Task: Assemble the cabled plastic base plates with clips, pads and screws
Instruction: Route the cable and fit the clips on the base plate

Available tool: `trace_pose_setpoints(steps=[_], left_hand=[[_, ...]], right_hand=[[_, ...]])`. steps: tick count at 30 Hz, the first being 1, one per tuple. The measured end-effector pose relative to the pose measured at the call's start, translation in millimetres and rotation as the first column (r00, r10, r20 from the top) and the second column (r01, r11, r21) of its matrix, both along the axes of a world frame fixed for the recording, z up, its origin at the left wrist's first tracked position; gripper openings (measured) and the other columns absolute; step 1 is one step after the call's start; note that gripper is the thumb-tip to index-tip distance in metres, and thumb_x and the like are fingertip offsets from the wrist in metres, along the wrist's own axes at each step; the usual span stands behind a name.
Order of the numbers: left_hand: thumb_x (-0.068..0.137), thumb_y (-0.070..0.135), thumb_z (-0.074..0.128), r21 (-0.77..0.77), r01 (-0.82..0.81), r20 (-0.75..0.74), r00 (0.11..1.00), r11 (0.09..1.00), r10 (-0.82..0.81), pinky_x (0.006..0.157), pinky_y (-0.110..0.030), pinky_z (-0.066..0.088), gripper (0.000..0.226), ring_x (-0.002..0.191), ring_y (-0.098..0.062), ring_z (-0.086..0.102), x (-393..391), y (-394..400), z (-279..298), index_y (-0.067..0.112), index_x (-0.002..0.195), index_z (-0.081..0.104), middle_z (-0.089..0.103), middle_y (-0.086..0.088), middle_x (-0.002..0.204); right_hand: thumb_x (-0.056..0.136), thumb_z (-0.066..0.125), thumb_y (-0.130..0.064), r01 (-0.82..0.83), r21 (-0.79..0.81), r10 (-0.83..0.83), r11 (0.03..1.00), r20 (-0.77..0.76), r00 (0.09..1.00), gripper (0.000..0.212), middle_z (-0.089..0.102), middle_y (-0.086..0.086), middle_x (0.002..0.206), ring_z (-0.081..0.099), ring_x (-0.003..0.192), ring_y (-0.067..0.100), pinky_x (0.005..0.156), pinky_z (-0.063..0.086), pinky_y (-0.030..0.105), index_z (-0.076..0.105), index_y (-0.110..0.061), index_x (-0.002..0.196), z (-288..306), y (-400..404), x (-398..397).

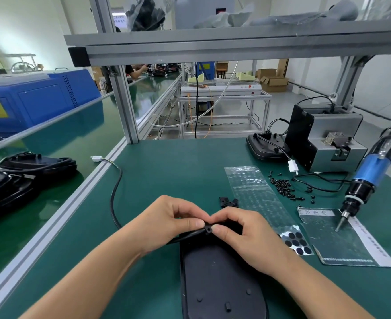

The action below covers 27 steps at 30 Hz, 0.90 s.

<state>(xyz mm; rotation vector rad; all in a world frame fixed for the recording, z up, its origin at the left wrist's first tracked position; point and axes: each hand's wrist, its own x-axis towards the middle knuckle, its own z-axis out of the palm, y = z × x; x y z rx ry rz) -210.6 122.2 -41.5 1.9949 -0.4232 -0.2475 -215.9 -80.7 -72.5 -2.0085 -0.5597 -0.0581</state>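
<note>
Black base plate (215, 279) at bottom centre of frame. I see left hand (167, 223) and right hand (243, 229) both pinching small clip (209, 229) over cable (115, 199) at plate's far edge. Risk: clip skews, cable pops free, seats crooked.

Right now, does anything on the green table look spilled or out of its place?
Yes. The small black screws lie scattered loose on the mat, between the clear pad sheet and the hanging blue screwdriver, with several strays apart from the pile. Nothing looks damaged. Both hands pinch a clip on the base plate's cable.
</note>
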Motion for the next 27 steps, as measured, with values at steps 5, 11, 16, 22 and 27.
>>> trace_pose_setpoints(steps=[5,11,16,22,27], left_hand=[[0.087,0.024,0.066,0.068,0.034,0.014,0.999,0.997,-0.035,0.086,-0.017,0.050,0.015,0.090,-0.003,0.069,-8,-4,7,0.031,0.097,0.076,0.075,0.009,0.089],[0.081,0.025,0.068,0.304,-0.162,0.237,0.967,0.939,0.091,0.063,-0.017,0.045,0.009,0.064,0.005,0.060,-15,-16,11,0.032,0.080,0.062,0.071,0.018,0.073],[0.079,0.017,0.073,0.173,-0.198,0.136,0.975,0.965,0.176,0.073,-0.028,0.055,0.009,0.069,-0.006,0.065,-15,-14,6,0.024,0.074,0.073,0.072,0.005,0.074],[0.076,0.021,0.077,0.140,-0.247,0.163,0.961,0.959,0.224,0.069,-0.016,0.049,0.017,0.068,0.000,0.065,-20,-10,-5,0.037,0.074,0.074,0.072,0.012,0.074],[0.073,0.023,0.077,0.204,-0.268,0.204,0.952,0.942,0.227,0.061,-0.009,0.044,0.017,0.058,0.006,0.060,-21,-14,-4,0.039,0.071,0.072,0.070,0.019,0.071]], right_hand=[[0.086,0.068,-0.019,0.010,0.004,-0.010,1.000,0.021,1.000,0.007,0.070,-0.008,0.087,0.063,0.086,0.006,0.078,0.045,0.017,0.065,-0.024,0.090,-4,-1,-3],[0.086,0.068,-0.021,0.046,0.025,-0.047,0.999,0.042,0.998,0.006,0.067,-0.008,0.081,0.062,0.080,0.008,0.074,0.046,0.017,0.063,-0.024,0.084,-4,3,-8],[0.086,0.067,-0.018,0.067,0.026,-0.069,0.997,0.050,0.996,0.008,0.067,-0.014,0.079,0.061,0.079,0.003,0.071,0.042,0.011,0.065,-0.025,0.083,-3,7,-11],[0.088,0.063,-0.014,0.065,0.020,-0.066,0.998,0.056,0.996,0.012,0.066,-0.017,0.078,0.061,0.078,0.003,0.071,0.042,0.012,0.065,-0.024,0.081,-3,8,-13],[0.089,0.063,-0.018,0.050,0.017,-0.050,0.999,0.012,0.999,0.012,0.067,-0.018,0.079,0.061,0.079,0.001,0.071,0.042,0.010,0.068,-0.027,0.083,-3,5,-12]])
